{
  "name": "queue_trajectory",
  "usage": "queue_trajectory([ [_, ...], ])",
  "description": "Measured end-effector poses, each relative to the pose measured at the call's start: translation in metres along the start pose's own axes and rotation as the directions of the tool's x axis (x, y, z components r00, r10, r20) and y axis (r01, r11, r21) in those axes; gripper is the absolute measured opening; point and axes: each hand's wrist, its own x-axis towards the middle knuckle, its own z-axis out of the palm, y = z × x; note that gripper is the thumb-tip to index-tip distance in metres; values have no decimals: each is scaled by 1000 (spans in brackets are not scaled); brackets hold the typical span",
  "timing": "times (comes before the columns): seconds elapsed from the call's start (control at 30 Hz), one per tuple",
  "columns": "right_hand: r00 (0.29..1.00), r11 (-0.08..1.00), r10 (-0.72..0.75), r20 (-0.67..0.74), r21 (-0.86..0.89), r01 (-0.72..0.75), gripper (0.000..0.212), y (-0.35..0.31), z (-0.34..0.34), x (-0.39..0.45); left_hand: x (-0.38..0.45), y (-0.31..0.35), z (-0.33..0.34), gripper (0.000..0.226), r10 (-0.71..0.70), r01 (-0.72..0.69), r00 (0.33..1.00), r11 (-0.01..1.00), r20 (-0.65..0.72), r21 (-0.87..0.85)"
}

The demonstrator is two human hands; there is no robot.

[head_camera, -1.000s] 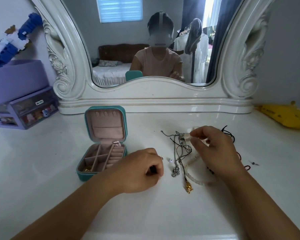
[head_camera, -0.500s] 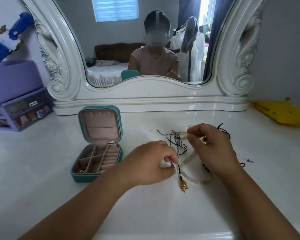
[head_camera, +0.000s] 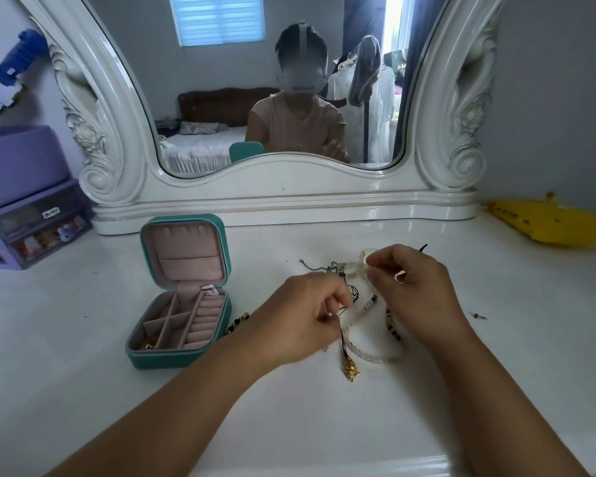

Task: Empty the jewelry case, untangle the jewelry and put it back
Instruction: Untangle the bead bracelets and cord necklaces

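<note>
**Teasing the cord out of the knot**

Head view: on the white table (head_camera: 83, 356), the left hand (head_camera: 300, 318) has its grip pinched on a thin black cord with a gold charm (head_camera: 351, 370). The right hand (head_camera: 417, 294) pinches the pale translucent bead bracelet (head_camera: 369, 352) near the tangle's top. The open teal jewelry case (head_camera: 183, 297) sits left. Best to pull gently, apart, so the loops loosen rather than tighten.
</note>
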Motion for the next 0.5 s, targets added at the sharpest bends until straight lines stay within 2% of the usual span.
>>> queue_trajectory([
  [0.1, 988, 991, 135, 69, -6, -135, 7, 3, -15, 4, 5, 4, -4, 29, -3, -12, 990, 995, -144, -104],
  [0.2, 954, 981, 186, 236, -101, -166, 11, 7, -32, 1, 13, 8, -4, 19, -55, 7, 969, 981, -241, -195],
  [0.33, 909, 990, 82, 410, -134, -29, 17, 6, -49, -14, 24, 9, -2, 17, -176, 40, 934, 916, -310, -399],
  [0.4, 855, 989, 1, 519, -128, 76, 16, 7, -53, -22, 26, 6, 1, 17, -210, 48, 926, 889, -314, -455],
  [0.5, 804, 912, -48, 592, -302, 277, 10, 12, -52, -31, 26, 2, 4, 15, -246, 65, 918, 866, -311, -496],
])
